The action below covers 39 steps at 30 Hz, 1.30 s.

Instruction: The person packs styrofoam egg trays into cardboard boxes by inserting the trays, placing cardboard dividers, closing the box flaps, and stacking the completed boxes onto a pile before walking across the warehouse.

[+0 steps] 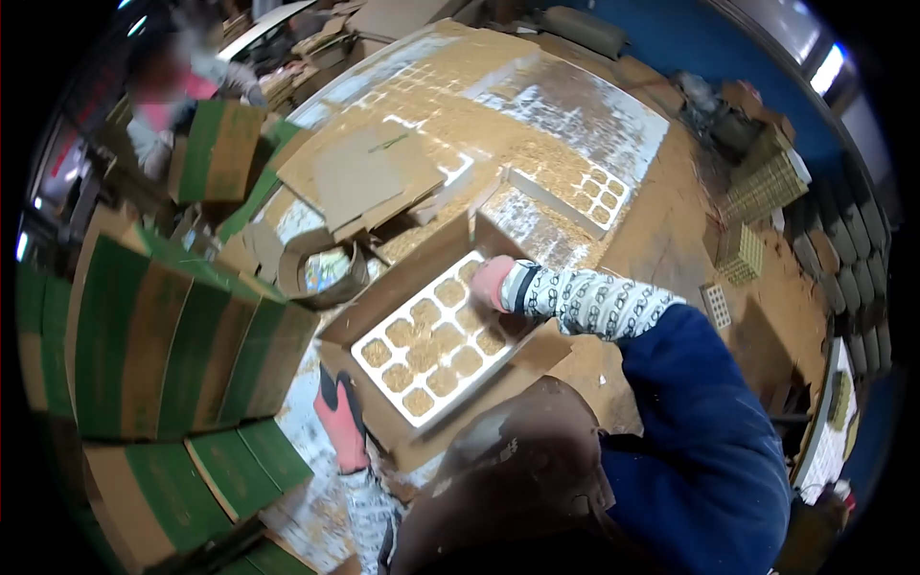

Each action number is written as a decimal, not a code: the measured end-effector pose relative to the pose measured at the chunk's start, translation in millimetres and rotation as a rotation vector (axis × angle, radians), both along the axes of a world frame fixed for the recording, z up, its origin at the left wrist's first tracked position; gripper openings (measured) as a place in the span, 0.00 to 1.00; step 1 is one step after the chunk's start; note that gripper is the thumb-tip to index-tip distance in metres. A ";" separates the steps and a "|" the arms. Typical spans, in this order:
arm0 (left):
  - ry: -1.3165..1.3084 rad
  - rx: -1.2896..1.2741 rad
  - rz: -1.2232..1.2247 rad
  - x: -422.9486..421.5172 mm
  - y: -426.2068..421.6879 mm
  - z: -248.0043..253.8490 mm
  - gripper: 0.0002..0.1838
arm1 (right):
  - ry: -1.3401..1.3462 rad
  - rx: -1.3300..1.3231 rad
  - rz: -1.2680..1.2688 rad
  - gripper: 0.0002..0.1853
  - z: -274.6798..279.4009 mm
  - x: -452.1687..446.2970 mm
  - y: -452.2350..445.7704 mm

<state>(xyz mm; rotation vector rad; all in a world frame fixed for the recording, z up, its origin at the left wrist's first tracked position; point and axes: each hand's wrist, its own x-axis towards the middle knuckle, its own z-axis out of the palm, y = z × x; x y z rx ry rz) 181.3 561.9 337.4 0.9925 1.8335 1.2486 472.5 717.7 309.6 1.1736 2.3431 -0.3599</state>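
Note:
An open cardboard box (383, 305) stands on the table in front of me. Inside it lies a white foam tray (428, 422) with round cells filled with tan, sawdust-like material. My right hand (491, 284), in a pink glove, is at the tray's far right corner inside the box; its fingers are hidden from view. My left hand (340, 422), in a pink and dark glove, is at the box's near left corner, fingers pointing up along the outer wall. What the left fingers grip, if anything, is unclear.
Green-striped boxes (182, 345) line the left. A round container (324, 268) with packets and flat cardboard (359, 177) lie beyond the box. Another white tray (602, 199) is on the sawdust-strewn table (647, 120). A person (153, 105) stands at upper left.

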 end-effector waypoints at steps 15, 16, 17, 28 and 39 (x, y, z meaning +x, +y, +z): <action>0.059 -0.090 0.086 2.6 -2.9 -5.2 0.21 | 0.599 0.388 -1.809 0.32 -282.8 365.0 83.4; 0.085 -0.093 0.040 7.8 0.4 2.9 0.21 | 1.046 0.546 -2.082 0.34 -212.0 319.3 78.9; 0.108 -0.095 -0.005 10.6 2.2 7.1 0.21 | 1.295 0.616 -1.897 0.42 -218.4 321.7 75.0; 0.183 0.017 -0.024 -15.3 -14.4 -33.8 0.21 | 1.863 0.392 -1.421 0.27 18.6 279.9 -15.7; -0.013 0.157 -0.028 -17.7 0.7 -32.9 0.17 | 1.159 0.196 -0.570 0.18 144.8 129.1 -99.6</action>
